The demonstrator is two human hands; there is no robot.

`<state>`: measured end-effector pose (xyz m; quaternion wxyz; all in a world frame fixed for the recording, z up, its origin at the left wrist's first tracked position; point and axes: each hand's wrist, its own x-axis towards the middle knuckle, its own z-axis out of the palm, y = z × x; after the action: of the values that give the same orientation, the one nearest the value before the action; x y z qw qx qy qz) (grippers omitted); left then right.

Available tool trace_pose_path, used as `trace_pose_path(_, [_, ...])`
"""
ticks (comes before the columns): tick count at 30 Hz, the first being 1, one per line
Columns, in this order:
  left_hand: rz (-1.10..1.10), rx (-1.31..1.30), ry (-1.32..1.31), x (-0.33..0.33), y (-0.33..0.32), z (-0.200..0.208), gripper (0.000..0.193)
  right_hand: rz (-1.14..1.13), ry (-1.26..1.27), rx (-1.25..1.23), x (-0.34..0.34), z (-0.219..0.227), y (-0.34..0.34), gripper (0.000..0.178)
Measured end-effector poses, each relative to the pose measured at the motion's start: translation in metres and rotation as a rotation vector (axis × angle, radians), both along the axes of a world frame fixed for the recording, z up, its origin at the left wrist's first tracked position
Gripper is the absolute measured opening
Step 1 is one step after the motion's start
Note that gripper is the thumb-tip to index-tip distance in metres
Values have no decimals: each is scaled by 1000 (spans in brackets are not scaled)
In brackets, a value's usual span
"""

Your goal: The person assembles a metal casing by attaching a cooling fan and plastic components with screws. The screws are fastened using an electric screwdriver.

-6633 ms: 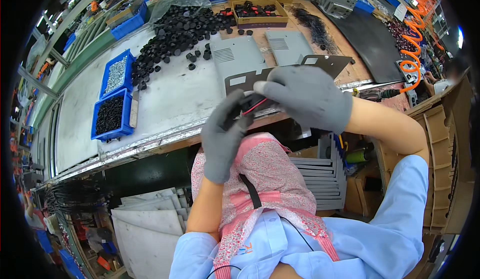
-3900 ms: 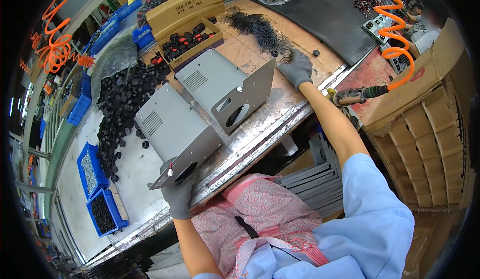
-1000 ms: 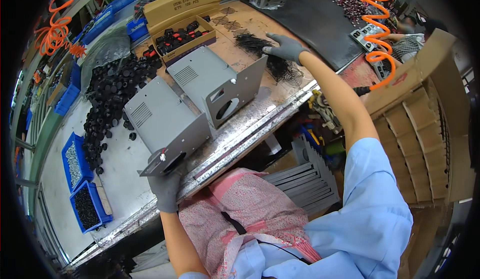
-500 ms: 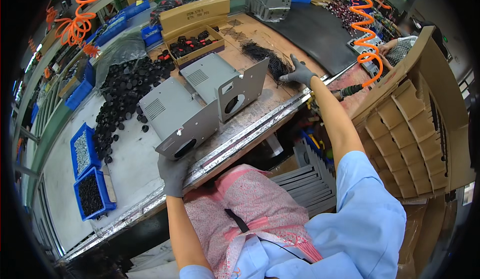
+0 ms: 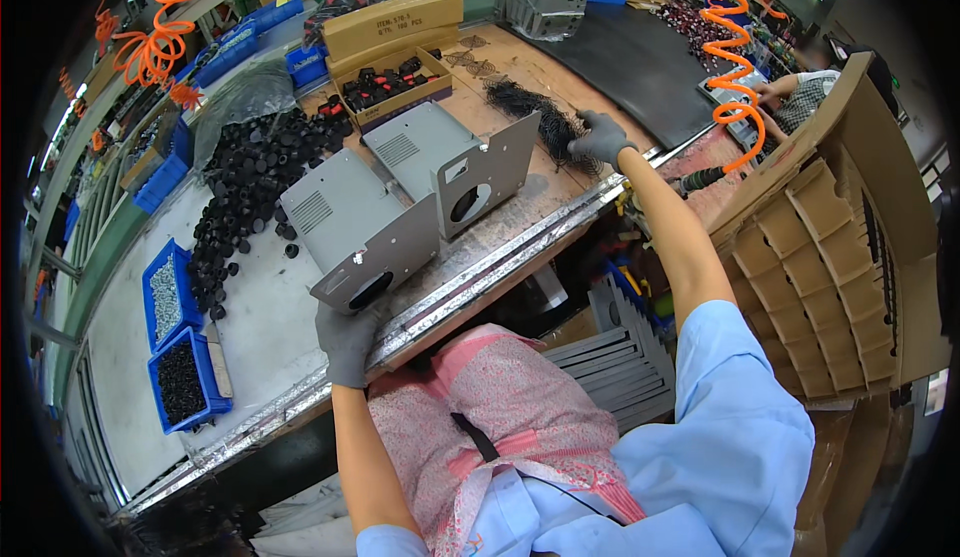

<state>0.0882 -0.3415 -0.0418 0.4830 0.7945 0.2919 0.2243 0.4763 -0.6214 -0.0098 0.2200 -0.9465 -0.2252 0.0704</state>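
Observation:
Two grey sheet-metal casings stand side by side on the bench in front of me: a left casing (image 5: 345,212) and a right casing (image 5: 425,147). Each has vent slots and an end plate with a large round hole. My left hand (image 5: 346,344), in a grey glove, is closed at the lower near corner of the left casing, its fingertips partly hidden by the plate. Over to the right, my gloved right hand (image 5: 603,141) has its fingers drawn together on the near end of a heap of black wire guards (image 5: 540,122).
Black round caps (image 5: 245,172) spread across the bench's left. Blue bins hold silver screws (image 5: 165,297) and black screws (image 5: 180,382). Behind the casings stands an open carton (image 5: 400,87) of black and red parts. An orange coiled hose (image 5: 727,47) hangs right, near another person's hand (image 5: 770,95).
My right hand has gone from spread fingers to fingers drawn together at the wire guards. My left hand stays at the left casing's corner. Both casings stand as before.

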Motion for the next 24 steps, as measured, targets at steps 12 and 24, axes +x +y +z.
trace_pose_path(12, [14, 160, -25, 2, 3, 0, 48, 100, -107, 400, -173, -6, 56, 77])
trace_pose_path(24, [-4, 99, -72, 4, 3, -8, 53, -46, -219, 474, -201, -42, 84, 96])
